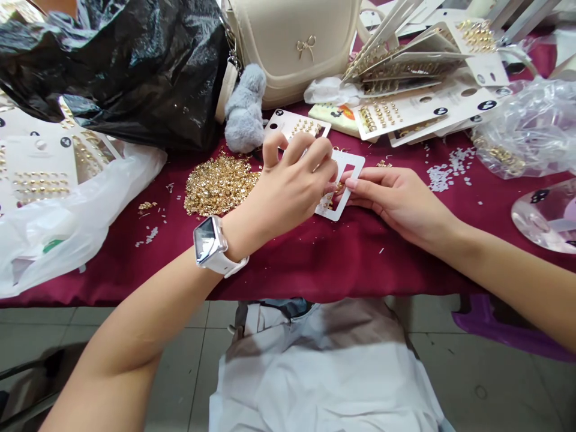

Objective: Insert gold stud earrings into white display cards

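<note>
My right hand [391, 198] pinches the right edge of a white earring card [357, 165], which has a cut-out window and some gold pieces on it. Over the card's left side reaches my left hand [299, 174], wearing a white-strapped watch [211, 240]. Its fingers are curled, thumb and fingertips close together at the card; what they hold, if anything, is hidden. Just behind lies another earring card [310, 126] with rows of gold studs. A heap of small gold pieces [216, 186] is on the dark red cloth left of my left hand.
A cream handbag [292, 42] with a grey plush charm [246, 108] stands behind. Filled earring cards [387, 114] are stacked at the back right, near small clear plugs [445, 171] and a clear plastic bag [531, 126]. Black [148, 72] and white plastic bags [90, 222] occupy the left.
</note>
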### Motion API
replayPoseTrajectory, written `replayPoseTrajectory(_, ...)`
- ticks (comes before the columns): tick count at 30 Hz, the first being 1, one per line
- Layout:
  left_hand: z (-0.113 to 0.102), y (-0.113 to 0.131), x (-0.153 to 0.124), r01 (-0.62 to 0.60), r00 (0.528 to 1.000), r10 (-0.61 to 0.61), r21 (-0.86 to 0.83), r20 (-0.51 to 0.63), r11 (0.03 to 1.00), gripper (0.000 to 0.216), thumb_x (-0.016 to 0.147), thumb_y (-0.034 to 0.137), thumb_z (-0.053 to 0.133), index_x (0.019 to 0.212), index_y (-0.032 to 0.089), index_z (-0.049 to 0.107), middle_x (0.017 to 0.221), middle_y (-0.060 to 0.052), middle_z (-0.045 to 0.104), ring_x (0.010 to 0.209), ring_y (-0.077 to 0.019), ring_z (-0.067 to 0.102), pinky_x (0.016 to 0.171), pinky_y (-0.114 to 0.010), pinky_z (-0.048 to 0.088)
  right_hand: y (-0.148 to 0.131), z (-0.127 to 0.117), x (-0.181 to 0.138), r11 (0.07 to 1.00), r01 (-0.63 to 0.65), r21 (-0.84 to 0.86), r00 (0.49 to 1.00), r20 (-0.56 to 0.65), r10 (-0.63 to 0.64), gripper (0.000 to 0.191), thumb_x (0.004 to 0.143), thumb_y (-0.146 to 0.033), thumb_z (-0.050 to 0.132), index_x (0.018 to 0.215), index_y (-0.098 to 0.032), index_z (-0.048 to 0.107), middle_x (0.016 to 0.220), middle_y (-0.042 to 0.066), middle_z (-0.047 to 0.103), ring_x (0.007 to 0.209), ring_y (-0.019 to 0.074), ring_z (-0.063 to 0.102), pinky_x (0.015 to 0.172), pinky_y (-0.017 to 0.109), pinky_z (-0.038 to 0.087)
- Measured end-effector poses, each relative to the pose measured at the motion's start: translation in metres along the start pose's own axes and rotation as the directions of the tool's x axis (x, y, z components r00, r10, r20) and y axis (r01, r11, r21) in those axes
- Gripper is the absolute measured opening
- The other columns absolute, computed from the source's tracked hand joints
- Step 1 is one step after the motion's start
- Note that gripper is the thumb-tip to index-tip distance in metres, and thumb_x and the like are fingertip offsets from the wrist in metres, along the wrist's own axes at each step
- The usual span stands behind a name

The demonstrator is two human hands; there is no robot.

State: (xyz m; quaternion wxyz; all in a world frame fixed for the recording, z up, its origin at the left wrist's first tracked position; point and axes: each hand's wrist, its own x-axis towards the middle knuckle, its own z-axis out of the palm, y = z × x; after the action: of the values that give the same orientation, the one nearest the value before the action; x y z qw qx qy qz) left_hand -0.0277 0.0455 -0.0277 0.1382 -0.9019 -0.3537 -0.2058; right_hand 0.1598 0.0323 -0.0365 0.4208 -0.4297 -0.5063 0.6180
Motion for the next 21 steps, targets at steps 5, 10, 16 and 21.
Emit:
replayPoseTrajectory(5, -0.006, 0.003, -0.001, 0.016, 1.000, -0.016, 0.005, -0.002, 1.000, 0.016, 0.093, 0.021, 0.043, 0.097, 0.019, 0.058, 0.117, -0.011, 0.058, 0.117, -0.0307, 0.049, 0.096, -0.050, 0.038, 0.003, 0.001, -0.001, 1.000, 0.016, 0.004, 1.000, 0.017, -0.016, 0.021, 0.071, -0.036, 0.078, 0.083, -0.020, 0.076, 0.082, 0.002, 0.073, 0.079, 0.0179, 0.068, 0.085, 0.036, 0.056)
replayPoseTrajectory(10, -0.006, 0.008, -0.001, 0.028, 1.000, -0.028, 0.008, -0.012, 1.000, 0.020, 0.091, 0.017, 0.041, 0.101, 0.017, 0.058, 0.118, -0.011, 0.057, 0.118, -0.0300, 0.051, 0.098, -0.049, 0.038, 0.001, 0.003, -0.003, 0.996, -0.014, 0.083, 1.000, 0.013, 0.013, 0.018, 0.072, -0.033, 0.077, 0.083, -0.020, 0.075, 0.084, 0.002, 0.073, 0.083, 0.0185, 0.069, 0.090, 0.039, 0.055)
replayPoseTrajectory(16, -0.002, 0.015, -0.002, 0.024, 0.999, -0.024, 0.020, -0.027, 0.999, 0.026, 0.092, 0.015, 0.037, 0.112, 0.017, 0.054, 0.117, -0.009, 0.057, 0.119, -0.0272, 0.052, 0.100, -0.046, 0.038, -0.001, 0.005, -0.004, 0.984, -0.031, 0.175, 1.000, -0.001, 0.032, 0.014, 0.071, -0.026, 0.078, 0.083, -0.019, 0.074, 0.089, 0.002, 0.073, 0.090, 0.0182, 0.069, 0.094, 0.039, 0.054)
replayPoseTrajectory(21, 0.001, 0.020, -0.004, 0.021, 0.996, -0.020, 0.007, -0.081, 1.000, 0.029, 0.093, 0.021, 0.040, 0.120, 0.018, 0.049, 0.118, -0.009, 0.056, 0.118, -0.0260, 0.052, 0.102, -0.046, 0.035, 0.001, 0.005, -0.003, 0.981, -0.025, 0.192, 1.000, -0.010, 0.027, 0.016, 0.068, -0.028, 0.079, 0.083, -0.021, 0.074, 0.090, 0.001, 0.073, 0.093, 0.0177, 0.069, 0.096, 0.039, 0.052)
